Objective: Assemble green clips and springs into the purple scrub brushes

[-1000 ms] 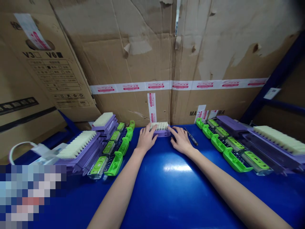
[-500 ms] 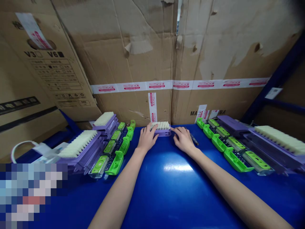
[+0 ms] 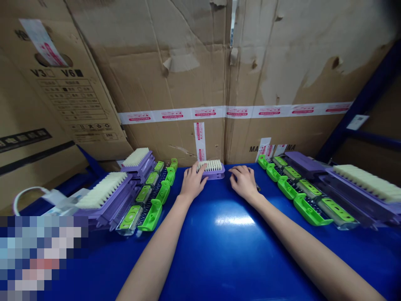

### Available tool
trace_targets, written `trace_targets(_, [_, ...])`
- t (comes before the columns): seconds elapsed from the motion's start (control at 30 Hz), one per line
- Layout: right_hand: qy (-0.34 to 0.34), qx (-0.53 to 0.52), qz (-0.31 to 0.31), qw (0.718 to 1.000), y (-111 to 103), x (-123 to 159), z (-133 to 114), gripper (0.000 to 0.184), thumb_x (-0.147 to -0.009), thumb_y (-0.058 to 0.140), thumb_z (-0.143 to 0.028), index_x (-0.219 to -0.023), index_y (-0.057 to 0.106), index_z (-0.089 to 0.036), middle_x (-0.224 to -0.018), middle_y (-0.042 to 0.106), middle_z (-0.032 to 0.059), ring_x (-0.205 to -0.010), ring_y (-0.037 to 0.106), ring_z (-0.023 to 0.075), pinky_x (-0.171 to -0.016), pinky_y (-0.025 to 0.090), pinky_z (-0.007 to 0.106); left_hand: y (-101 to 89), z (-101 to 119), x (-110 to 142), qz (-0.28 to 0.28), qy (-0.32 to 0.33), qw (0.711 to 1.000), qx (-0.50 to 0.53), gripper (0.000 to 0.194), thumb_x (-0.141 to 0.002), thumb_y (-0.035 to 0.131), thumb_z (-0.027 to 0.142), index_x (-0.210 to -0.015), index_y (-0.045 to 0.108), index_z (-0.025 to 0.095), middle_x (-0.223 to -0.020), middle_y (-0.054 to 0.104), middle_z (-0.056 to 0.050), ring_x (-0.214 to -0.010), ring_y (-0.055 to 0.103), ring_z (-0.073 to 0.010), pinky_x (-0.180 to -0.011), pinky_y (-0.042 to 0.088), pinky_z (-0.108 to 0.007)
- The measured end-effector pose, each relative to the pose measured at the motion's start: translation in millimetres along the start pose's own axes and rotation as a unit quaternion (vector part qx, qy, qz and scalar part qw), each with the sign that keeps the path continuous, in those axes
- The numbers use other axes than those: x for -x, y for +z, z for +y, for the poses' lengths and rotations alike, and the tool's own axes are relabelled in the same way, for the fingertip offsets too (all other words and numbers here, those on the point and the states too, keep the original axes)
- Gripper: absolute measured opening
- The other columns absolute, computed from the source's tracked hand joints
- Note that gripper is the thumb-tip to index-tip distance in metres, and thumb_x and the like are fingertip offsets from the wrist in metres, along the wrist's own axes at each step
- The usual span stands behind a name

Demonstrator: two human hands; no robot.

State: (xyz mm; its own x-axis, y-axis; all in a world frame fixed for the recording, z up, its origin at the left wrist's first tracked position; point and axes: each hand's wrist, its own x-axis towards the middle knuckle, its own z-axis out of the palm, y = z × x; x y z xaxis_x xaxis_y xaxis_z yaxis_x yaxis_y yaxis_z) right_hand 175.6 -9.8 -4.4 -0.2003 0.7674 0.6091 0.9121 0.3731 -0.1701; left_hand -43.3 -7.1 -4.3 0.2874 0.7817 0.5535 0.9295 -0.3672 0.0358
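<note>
A purple brush-like part (image 3: pixel 221 171) with rows of cream bristles on top lies at the back of the blue table, close to the cardboard. My left hand (image 3: pixel 192 180) is closed on its left end, fingers over the bristles and thumb along the front side. To the right, my right hand (image 3: pixel 243 182) is apart from the brush, palm down near the table, with its fingers loosely bent and a gap at the thumb. A small dark, slim object (image 3: pixel 258 188) shows just beside that wrist, mostly hidden behind the hand.
On the left stand purple bristle brushes (image 3: pixel 102 190), green-topped clear pieces (image 3: pixel 144 193) and green curved holders (image 3: pixel 152 215). More green holders (image 3: pixel 310 211) and a purple brush (image 3: pixel 366 179) lie right. Cardboard (image 3: pixel 175 83) walls the back; a blue frame (image 3: pixel 372 94) rises at right.
My right hand has drawn away from the brush's right end and now covers most of the dark slim object. My left hand stays on the brush.
</note>
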Motion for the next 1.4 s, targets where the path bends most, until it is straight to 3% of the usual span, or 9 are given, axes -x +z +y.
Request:
trace_targets(0.2, [0.081,0.129,0.035,0.988,-10.1,-5.3,16.7,0.031,-0.085,0.04,-0.024,-0.102,0.065,-0.014,-0.108,0.059,0.0155,-0.103,0.045,0.0302,-0.092,0.026,0.049,-0.6,0.8,-0.1,-0.003,0.001,1.0,-0.008,0.047,-0.088,0.046,0.035,-0.133,0.042,0.022,-0.135,0.041,-0.015,-0.115,0.048,-0.0287,-0.094,0.038,-0.043])
trace_targets(0.37, [0.149,0.192,0.017,0.97,-14.8,-12.0,32.9,0.032,-0.083,0.041,-0.027,-0.096,0.064,-0.01,-0.108,0.057,0.022,-0.105,0.044,0.035,-0.091,0.022,0.059,0.5,0.2,0.1,0.001,-0.001,1.0,0.001,0.047,-0.088,0.045,0.035,-0.133,0.041,0.023,-0.135,0.041,-0.015,-0.117,0.047,-0.0284,-0.095,0.037,-0.043])
trace_targets(0.63, [0.142,0.259,-0.044,0.954,-3.1,-22.5,55.4,0.033,-0.079,0.045,-0.027,-0.096,0.065,-0.007,-0.098,0.063,0.0239,-0.107,0.045,0.0374,-0.093,0.012,0.066,-0.4,-0.2,0.0,-0.005,-0.001,1.0,0.004,0.048,-0.088,0.046,0.035,-0.134,0.041,0.022,-0.135,0.042,-0.015,-0.117,0.047,-0.0286,-0.096,0.037,-0.043])
trace_targets(0.83, [0.194,0.241,-0.088,0.947,-6.1,-33.4,60.3,0.032,-0.078,0.049,-0.025,-0.098,0.066,-0.007,-0.096,0.064,0.0225,-0.103,0.05,0.0377,-0.094,0.01,0.065,-1.8,0.4,0.0,-0.01,-0.001,1.0,-0.01,0.047,-0.088,0.047,0.035,-0.133,0.041,0.023,-0.135,0.042,-0.014,-0.115,0.048,-0.0282,-0.095,0.037,-0.042])
trace_targets(0.97, [0.171,0.227,-0.073,0.956,-11.0,-36.5,59.9,0.03,-0.078,0.047,-0.019,-0.098,0.066,-0.008,-0.095,0.065,0.0213,-0.1,0.052,0.0358,-0.093,0.017,0.062,-1.9,0.6,0.3,-0.011,-0.001,1.0,-0.01,0.047,-0.089,0.045,0.036,-0.134,0.041,0.022,-0.135,0.041,-0.015,-0.116,0.047,-0.0288,-0.095,0.037,-0.043])
trace_targets(1.17, [0.147,0.173,-0.106,0.968,-18.7,-42.0,60.6,0.031,-0.079,0.047,-0.019,-0.104,0.065,-0.015,-0.1,0.065,0.0179,-0.106,0.048,0.0349,-0.091,0.022,0.059,-2.0,0.7,0.4,-0.012,-0.003,1.0,-0.001,0.048,-0.089,0.046,0.035,-0.134,0.041,0.022,-0.136,0.04,-0.015,-0.117,0.047,-0.0288,-0.096,0.037,-0.042])
trace_targets(1.27, [0.179,0.195,-0.125,0.956,-20.2,-42.1,60.0,0.036,-0.078,0.05,-0.02,-0.111,0.061,-0.014,-0.113,0.059,0.0195,-0.111,0.046,0.0353,-0.093,0.021,0.058,-1.7,0.8,0.3,-0.013,-0.004,1.0,-0.001,0.048,-0.088,0.046,0.035,-0.134,0.041,0.022,-0.136,0.041,-0.015,-0.117,0.046,-0.0286,-0.096,0.037,-0.042])
trace_targets(1.4, [0.215,0.201,-0.184,0.938,-20.7,-40.4,61.3,0.038,-0.08,0.049,-0.022,-0.116,0.055,-0.014,-0.105,0.062,0.0179,-0.108,0.051,0.032,-0.094,0.021,0.055,-1.0,0.6,0.4,-0.011,-0.006,1.0,-0.001,0.048,-0.088,0.046,0.036,-0.134,0.041,0.023,-0.136,0.04,-0.015,-0.117,0.047,-0.0285,-0.095,0.037,-0.042])
